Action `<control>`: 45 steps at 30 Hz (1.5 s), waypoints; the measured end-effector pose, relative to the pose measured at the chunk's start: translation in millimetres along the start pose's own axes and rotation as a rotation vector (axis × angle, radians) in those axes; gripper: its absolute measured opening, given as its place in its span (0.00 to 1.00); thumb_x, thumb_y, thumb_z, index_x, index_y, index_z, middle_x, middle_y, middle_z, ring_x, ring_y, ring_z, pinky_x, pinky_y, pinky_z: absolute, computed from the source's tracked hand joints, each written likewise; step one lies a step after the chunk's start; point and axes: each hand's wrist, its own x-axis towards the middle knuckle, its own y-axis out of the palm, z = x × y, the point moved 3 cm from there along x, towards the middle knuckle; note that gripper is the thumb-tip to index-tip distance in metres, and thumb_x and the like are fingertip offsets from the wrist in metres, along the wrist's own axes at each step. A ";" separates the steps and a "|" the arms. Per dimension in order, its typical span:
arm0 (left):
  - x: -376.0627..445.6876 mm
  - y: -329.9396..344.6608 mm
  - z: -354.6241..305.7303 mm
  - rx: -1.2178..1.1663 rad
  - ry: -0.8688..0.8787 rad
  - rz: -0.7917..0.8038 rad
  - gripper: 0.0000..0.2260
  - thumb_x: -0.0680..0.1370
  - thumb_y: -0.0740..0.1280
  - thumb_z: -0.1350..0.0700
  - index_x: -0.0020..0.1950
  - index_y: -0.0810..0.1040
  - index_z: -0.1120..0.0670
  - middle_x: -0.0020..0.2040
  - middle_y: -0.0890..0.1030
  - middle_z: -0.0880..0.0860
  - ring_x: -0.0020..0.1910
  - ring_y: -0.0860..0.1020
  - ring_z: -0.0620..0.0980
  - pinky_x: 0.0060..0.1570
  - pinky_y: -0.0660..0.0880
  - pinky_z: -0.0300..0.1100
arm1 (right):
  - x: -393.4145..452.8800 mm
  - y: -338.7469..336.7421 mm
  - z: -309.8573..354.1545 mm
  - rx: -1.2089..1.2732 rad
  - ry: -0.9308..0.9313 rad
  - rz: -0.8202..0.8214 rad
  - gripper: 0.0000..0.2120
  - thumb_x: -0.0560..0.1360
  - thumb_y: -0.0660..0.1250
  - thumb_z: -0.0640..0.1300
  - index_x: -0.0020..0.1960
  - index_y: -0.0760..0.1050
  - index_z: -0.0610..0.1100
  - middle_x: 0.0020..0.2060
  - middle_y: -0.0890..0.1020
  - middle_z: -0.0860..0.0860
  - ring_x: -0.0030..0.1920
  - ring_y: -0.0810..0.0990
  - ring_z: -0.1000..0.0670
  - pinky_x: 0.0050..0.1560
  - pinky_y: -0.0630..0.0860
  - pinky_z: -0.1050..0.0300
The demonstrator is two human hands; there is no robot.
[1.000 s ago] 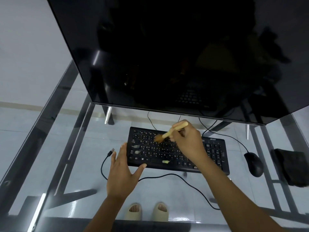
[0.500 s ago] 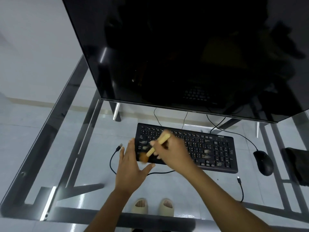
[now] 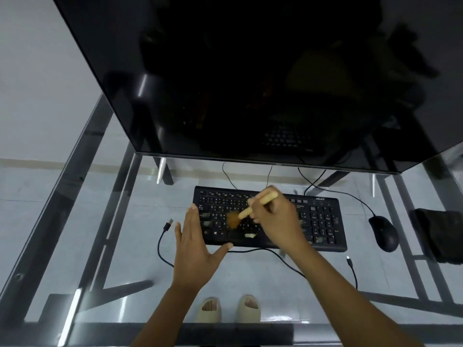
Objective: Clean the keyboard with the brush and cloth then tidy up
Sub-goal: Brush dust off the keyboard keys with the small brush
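Left hand [image 3: 194,246]: flat, palm down, fingers straight and spread, thumb out to the right.
Right hand [image 3: 278,216]: fingers curled in a pinch, wrist bent.
Forearms: both bare, reaching forward from the bottom edge.

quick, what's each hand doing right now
Left hand: open, fingers straight, resting at the keyboard's left end.
Right hand: closed around the brush, bristles on the keys.
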 end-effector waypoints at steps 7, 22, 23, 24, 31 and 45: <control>-1.9 3.8 1.9 -0.018 -0.056 -0.013 0.50 0.68 0.72 0.38 0.78 0.44 0.49 0.78 0.53 0.50 0.76 0.45 0.41 0.75 0.51 0.57 | 12.3 -15.9 -5.9 0.039 0.006 -0.051 0.02 0.77 0.68 0.42 0.46 0.76 0.45 0.36 0.83 0.48 0.35 0.83 0.47 0.36 0.81 0.54; 1.7 11.4 -24.0 0.182 0.144 0.056 0.42 0.74 0.61 0.35 0.78 0.48 0.55 0.79 0.51 0.51 0.77 0.46 0.45 0.75 0.40 0.46 | 19.7 -39.5 -15.5 0.038 0.019 -0.010 0.04 0.78 0.65 0.38 0.47 0.77 0.44 0.38 0.84 0.49 0.39 0.83 0.50 0.45 0.82 0.58; 4.3 13.9 -28.8 0.196 0.176 0.071 0.41 0.74 0.61 0.35 0.78 0.48 0.55 0.79 0.51 0.51 0.77 0.46 0.46 0.75 0.42 0.47 | 16.7 -37.4 -19.2 -0.012 0.040 0.067 0.04 0.78 0.65 0.39 0.47 0.77 0.45 0.37 0.83 0.50 0.38 0.83 0.50 0.43 0.82 0.55; 6.5 17.3 -33.1 0.208 0.208 0.092 0.40 0.75 0.61 0.36 0.78 0.49 0.56 0.79 0.51 0.51 0.78 0.47 0.47 0.75 0.44 0.50 | 14.6 -38.7 -22.1 -0.076 0.018 0.043 0.04 0.78 0.65 0.39 0.46 0.77 0.45 0.35 0.82 0.53 0.35 0.82 0.54 0.39 0.81 0.58; 12.4 38.6 -41.3 0.247 0.280 0.216 0.39 0.76 0.57 0.35 0.78 0.48 0.55 0.79 0.51 0.50 0.77 0.47 0.45 0.75 0.48 0.54 | 5.4 -53.3 -29.5 -0.153 -0.070 -0.058 0.05 0.78 0.65 0.37 0.46 0.77 0.44 0.36 0.82 0.58 0.34 0.80 0.57 0.35 0.76 0.64; 9.8 47.7 -46.1 0.350 0.318 0.232 0.41 0.75 0.56 0.32 0.78 0.50 0.57 0.78 0.53 0.53 0.77 0.49 0.48 0.75 0.42 0.52 | -12.7 -64.4 -39.6 -0.173 0.010 0.083 0.06 0.78 0.63 0.37 0.45 0.77 0.45 0.33 0.82 0.53 0.33 0.82 0.52 0.35 0.80 0.55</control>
